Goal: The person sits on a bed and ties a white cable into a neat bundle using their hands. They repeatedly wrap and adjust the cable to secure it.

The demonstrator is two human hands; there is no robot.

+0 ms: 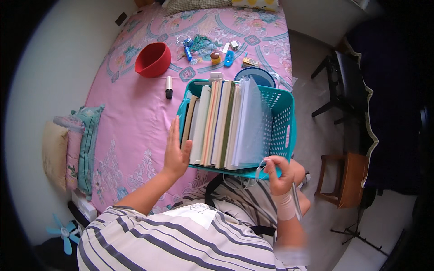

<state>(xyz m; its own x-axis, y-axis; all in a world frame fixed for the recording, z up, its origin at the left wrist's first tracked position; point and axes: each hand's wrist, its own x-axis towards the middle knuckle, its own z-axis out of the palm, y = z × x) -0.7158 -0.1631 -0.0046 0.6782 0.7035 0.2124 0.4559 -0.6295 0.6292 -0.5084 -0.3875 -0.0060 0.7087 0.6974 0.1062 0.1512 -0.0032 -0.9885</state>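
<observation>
Bed w/ pink floral cover [135, 117] filling upper left and centre of frame, stacked pillows [72, 149] at its left edge. Teal plastic basket [282, 117] at centre, resting on bed's right side, packed w/ upright books [212, 124] and a clear-sleeved folder [251, 126], spines running toward upper frame. Dark chair [339, 86] at upper right, wooden stool [341, 180] at lower right. Red bowl [153, 59] at upper centre-left on the cover; blue round lid [255, 76] just behind basket. Left hand [175, 149] at centre-left, open and flat, fingers together, pressed against leftmost book at basket's left side. Right hand [278, 174] at lower centre-right, fingers closed around basket's near rim w/ a thin white cord pinched in too. Small cylinder, silver w/ black end [168, 87], lying between bowl and basket. Scatter of small bits [212, 49] at upper centre, too small to id
</observation>
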